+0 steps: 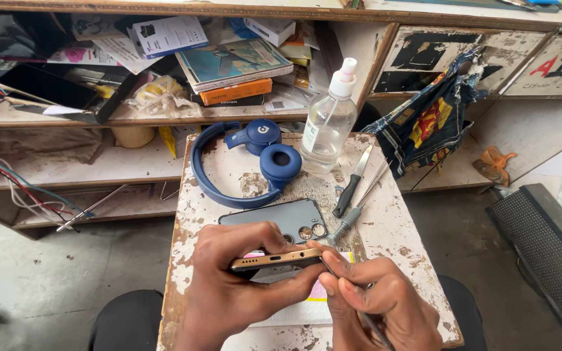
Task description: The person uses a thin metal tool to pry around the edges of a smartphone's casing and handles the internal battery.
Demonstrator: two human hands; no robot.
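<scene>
On the small worn table (391, 240), the left hand (229, 286) and right hand (375, 302) meet at the near edge around a phone (274, 261) held on its side, above a sheet of paper (294, 315). Just behind the phone lies a second phone, back up (271, 220). Behind that, the headphones (248, 162) lie at the table's far left, with a spray bottle (328, 123) standing to their right. Right of the second phone lie a knife (352, 182) and a screwdriver (349, 221). A cluttered shelf (53, 117) runs behind the table.
</scene>
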